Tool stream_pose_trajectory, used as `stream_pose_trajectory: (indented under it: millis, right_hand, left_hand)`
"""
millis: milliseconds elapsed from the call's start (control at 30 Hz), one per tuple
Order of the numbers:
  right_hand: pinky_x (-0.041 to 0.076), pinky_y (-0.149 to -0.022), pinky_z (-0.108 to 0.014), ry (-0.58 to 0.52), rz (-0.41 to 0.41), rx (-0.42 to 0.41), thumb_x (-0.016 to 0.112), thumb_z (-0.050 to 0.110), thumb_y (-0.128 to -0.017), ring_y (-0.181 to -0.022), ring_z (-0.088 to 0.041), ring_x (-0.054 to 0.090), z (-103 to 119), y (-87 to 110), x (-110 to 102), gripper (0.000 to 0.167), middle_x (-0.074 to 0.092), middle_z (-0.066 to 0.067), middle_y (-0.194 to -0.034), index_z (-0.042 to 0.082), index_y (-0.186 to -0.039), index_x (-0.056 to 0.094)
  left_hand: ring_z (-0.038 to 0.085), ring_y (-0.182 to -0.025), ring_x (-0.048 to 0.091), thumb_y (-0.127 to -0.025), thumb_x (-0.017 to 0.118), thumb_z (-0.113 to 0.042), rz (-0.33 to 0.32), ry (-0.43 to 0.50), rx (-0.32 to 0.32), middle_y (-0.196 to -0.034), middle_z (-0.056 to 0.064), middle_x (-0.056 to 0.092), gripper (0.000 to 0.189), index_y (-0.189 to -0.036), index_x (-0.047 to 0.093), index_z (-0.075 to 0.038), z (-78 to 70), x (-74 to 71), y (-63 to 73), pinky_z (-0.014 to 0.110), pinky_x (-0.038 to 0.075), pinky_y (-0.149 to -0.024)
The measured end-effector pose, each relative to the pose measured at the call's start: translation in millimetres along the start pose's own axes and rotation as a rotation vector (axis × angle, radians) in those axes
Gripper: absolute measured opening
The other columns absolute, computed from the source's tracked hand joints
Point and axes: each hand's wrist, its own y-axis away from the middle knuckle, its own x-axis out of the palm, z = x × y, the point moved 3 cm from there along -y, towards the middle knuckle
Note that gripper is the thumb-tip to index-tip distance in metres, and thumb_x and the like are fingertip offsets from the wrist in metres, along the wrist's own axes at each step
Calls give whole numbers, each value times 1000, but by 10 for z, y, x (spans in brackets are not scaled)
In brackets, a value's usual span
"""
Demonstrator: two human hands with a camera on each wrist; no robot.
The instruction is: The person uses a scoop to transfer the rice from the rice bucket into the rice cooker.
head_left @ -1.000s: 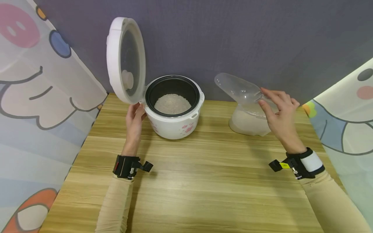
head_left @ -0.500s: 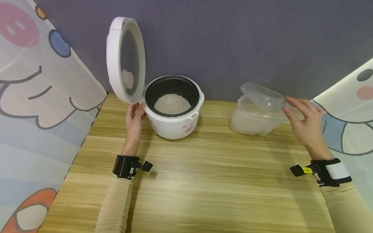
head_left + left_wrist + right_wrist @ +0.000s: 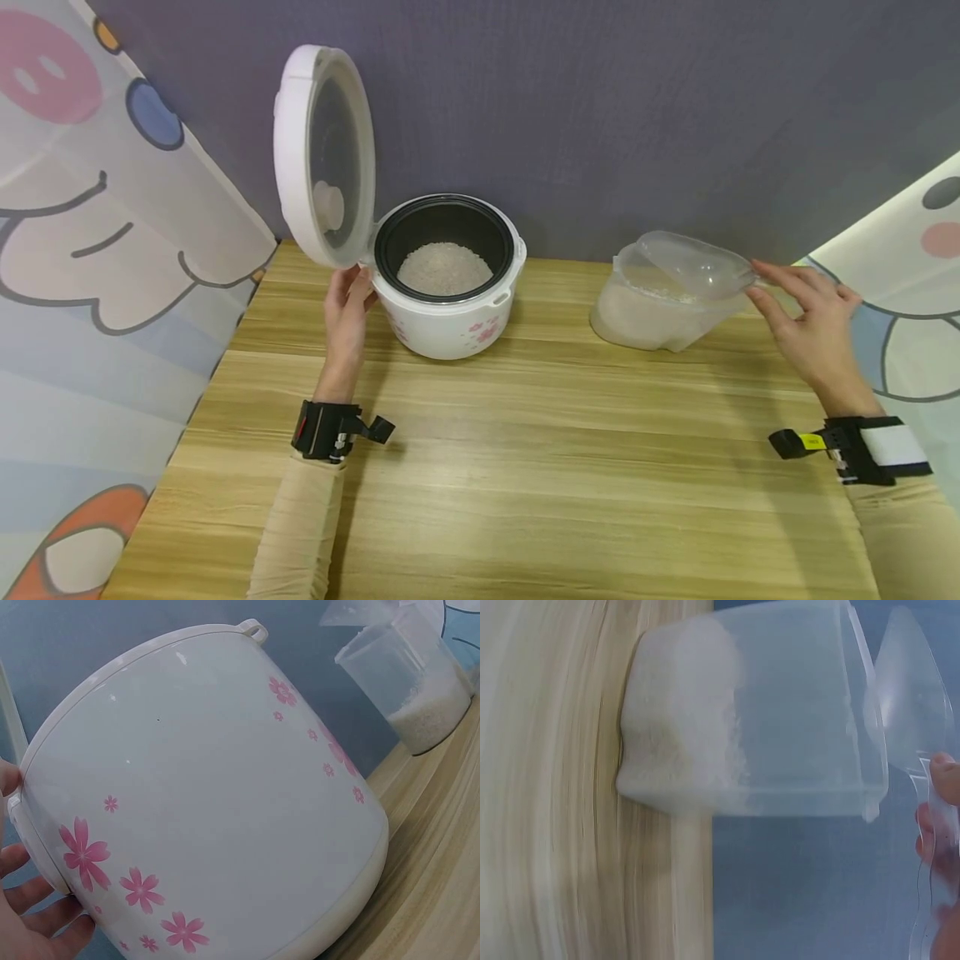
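Note:
A white rice cooker with pink flowers stands at the back of the table, its lid raised. White rice lies in its black inner pot. My left hand grips the cooker's side handle, thumb above and fingers below. On the right, a translucent container holds more rice. Just over its mouth hangs a clear plastic scoop. My right hand pinches the scoop's handle; no rice shows in the scoop.
The wooden table stretches in front of both vessels. A dark grey wall rises close behind them, and printed cartoon cloths hang at both sides.
My right hand has moved right and toward me with the scoop, which has sunk lower toward the container's mouth. The left hand and the rice cooker have stayed put.

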Motion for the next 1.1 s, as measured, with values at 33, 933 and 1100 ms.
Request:
stream_pose_trajectory:
  millis: [33, 933, 1100]
  right_hand:
    - [11, -101, -33, 6, 8, -4, 74, 9, -96, -115, 20, 42, -11, -2, -6, 32, 51, 44, -118, 3, -127, 72]
    - [30, -92, -71, 482, 347, -500, 15, 63, -108, -91, -45, 57, 242, -493, -131, 83, 66, -21, -99, 4, -115, 72]
    - [31, -94, -69, 524, 360, -623, 13, 53, -112, -91, -45, 58, 377, -571, -89, 77, 65, -22, -98, 2, -114, 71]
  left_hand:
    - [18, -126, 57, -109, 53, -21, -1, 3, 2, -136, 3, 58, 39, -146, 54, -8, -2, 1, 2, 51, 42, -114]
    - [19, -127, 56, -109, 52, -19, -9, 6, 1, -139, 4, 58, 38, -145, 54, -8, 19, 6, -10, 49, 43, -113]
    - [18, -127, 56, -109, 52, -19, -8, 4, 2, -138, 3, 58, 38, -146, 54, -9, 15, 9, -1, 49, 43, -113]
